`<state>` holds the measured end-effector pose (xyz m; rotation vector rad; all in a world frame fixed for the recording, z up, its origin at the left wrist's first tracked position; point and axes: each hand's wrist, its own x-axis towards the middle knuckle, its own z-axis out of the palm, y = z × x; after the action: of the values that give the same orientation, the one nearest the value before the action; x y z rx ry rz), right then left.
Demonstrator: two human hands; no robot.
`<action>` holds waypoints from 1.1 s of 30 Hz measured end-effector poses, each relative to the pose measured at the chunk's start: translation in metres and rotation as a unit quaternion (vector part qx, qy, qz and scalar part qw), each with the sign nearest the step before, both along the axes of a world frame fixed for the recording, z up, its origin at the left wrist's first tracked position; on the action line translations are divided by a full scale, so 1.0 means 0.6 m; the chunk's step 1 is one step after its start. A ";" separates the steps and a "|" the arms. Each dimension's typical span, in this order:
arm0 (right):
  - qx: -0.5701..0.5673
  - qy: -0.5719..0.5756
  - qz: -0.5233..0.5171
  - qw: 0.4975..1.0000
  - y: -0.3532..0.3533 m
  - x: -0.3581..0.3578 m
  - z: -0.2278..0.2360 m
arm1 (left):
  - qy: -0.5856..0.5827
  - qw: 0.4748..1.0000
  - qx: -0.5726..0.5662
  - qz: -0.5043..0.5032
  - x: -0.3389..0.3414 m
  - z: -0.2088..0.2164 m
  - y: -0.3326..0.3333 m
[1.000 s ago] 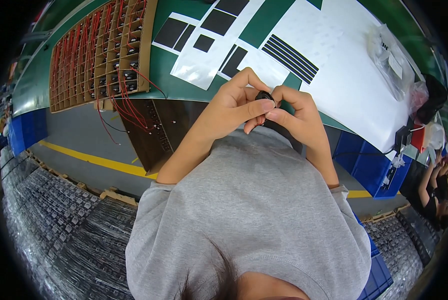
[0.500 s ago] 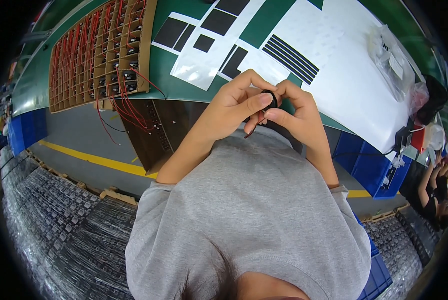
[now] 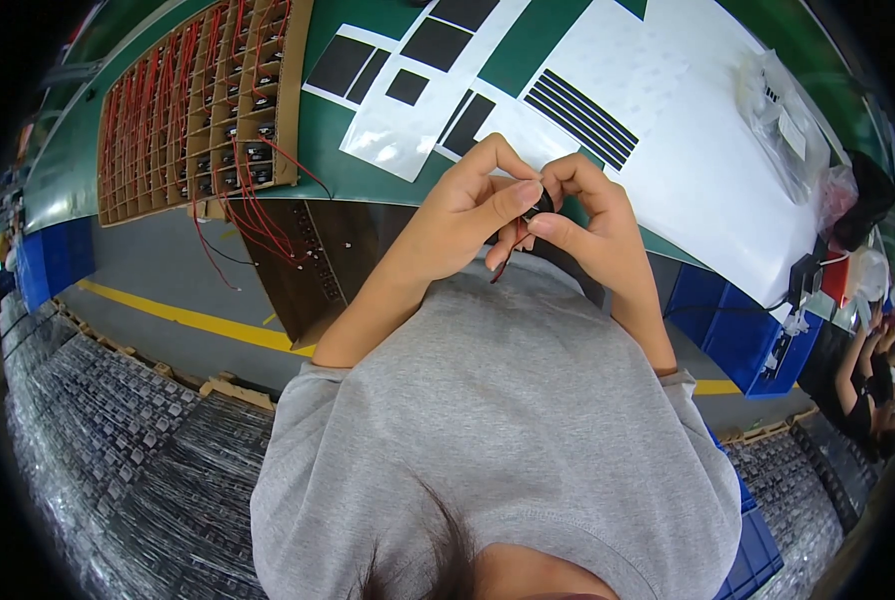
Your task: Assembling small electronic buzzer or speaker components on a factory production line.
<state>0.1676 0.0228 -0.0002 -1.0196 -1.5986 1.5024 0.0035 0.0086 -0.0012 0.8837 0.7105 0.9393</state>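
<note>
Head view: My left hand and my right hand meet in front of my chest, near the front edge of the green table. The thumb and index finger of my left hand are clamped on a small black part; the thumb and index finger of my right hand close on it from the other side. The part sits between both sets of fingertips and is mostly covered by them, so its full shape cannot be told. A thin dark and red lead hangs from it, below the fingers of my left hand.

Left of my fingers, well apart, stands a divided cardboard tray with red wires and black pieces in its cells; some wires hang over its near edge. Beyond my fingers lie white sheets bearing black rectangles, and a row of black strips. A large white sheet spreads to the right of my fingers, with a clear plastic bag farther right. Lower right of my fingers, below table level, is a blue bin
</note>
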 end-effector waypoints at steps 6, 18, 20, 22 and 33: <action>-0.004 0.004 0.007 1.000 -0.001 -0.001 0.001 | 0.006 1.000 0.021 0.015 0.000 -0.004 0.000; 0.021 -0.013 0.015 1.000 -0.001 -0.001 0.001 | 0.015 1.000 0.015 0.004 -0.001 0.003 -0.001; 0.008 0.004 0.013 1.000 -0.002 -0.002 0.003 | 0.021 1.000 0.022 0.006 0.000 -0.001 -0.001; 0.006 0.003 0.014 1.000 -0.001 -0.002 0.005 | 0.023 0.999 0.027 0.011 0.001 -0.005 -0.001; 0.002 -0.003 0.013 1.000 -0.001 -0.002 0.005 | 0.037 0.999 0.030 0.022 0.004 -0.006 -0.001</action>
<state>0.1664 0.0222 0.0025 -1.0057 -1.6235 1.5143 0.0058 0.0082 -0.0048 0.9632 0.7700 0.9758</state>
